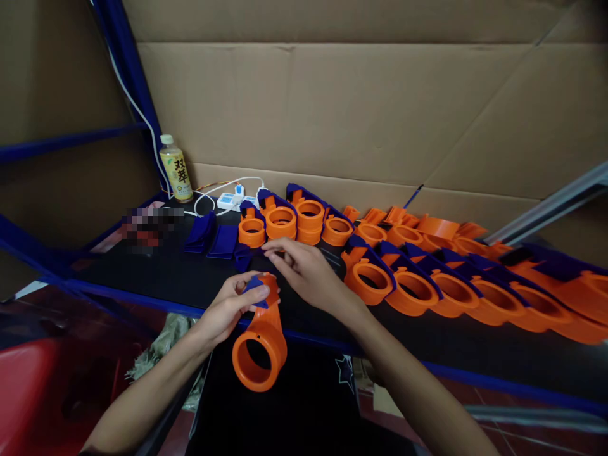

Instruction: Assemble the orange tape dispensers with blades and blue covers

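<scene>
Brown cardboard makes the wall [332, 101] behind the black table [156, 272], whose front edge [465, 375] is blue. On the left, a blue post [130, 63] leans in my view, with a white cable [152, 136] beside it. Near its foot stands a bottle [177, 174] with a yellow label, and to the right of this lies a white power strip [228, 201]. Some folded blue pieces [222, 242] lie in front. Many orange holders [418, 307] sit in rows towards the right end, most with blue straps.

The left hand [230, 307] is clamped on one orange holder [270, 320], its ring hanging down before the table edge. The right hand [304, 269] is above the table, fingers bent, near the blue pieces; whether its fingertips pinch something, I cannot tell. Below, I see a red object [28, 380] at left and reddish floor tiles [498, 411].
</scene>
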Available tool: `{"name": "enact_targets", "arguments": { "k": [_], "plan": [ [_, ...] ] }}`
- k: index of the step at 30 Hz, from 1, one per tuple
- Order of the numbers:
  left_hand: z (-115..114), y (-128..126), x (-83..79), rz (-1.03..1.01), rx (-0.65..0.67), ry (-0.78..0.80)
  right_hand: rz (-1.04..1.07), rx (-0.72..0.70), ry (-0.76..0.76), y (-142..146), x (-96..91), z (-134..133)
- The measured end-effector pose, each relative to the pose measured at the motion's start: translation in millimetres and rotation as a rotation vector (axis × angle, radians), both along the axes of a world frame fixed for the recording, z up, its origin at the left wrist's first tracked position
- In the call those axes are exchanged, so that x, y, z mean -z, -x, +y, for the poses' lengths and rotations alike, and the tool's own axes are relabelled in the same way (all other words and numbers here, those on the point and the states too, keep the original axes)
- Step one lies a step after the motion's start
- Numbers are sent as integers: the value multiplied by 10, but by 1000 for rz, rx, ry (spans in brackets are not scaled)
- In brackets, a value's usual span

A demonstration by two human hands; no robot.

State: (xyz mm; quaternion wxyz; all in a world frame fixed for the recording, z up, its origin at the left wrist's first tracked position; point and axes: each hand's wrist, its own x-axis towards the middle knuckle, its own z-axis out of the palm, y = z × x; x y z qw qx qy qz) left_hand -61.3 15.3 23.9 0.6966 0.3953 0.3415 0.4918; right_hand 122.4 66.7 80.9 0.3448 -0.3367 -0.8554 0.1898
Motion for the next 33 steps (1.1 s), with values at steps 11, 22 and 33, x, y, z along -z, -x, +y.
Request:
{"name": "enact_targets", "arguments": {
  "k": [11,22,33],
  "plan": [
    [66,143,38,-124,-4,-40,-465,-151,-216,658,224,759],
    [87,79,107,-240,78,9,-375,-138,-232,728,304,809],
    [83,91,88,-514,77,33,468,-106,247,483,13,513]
  ]
}}
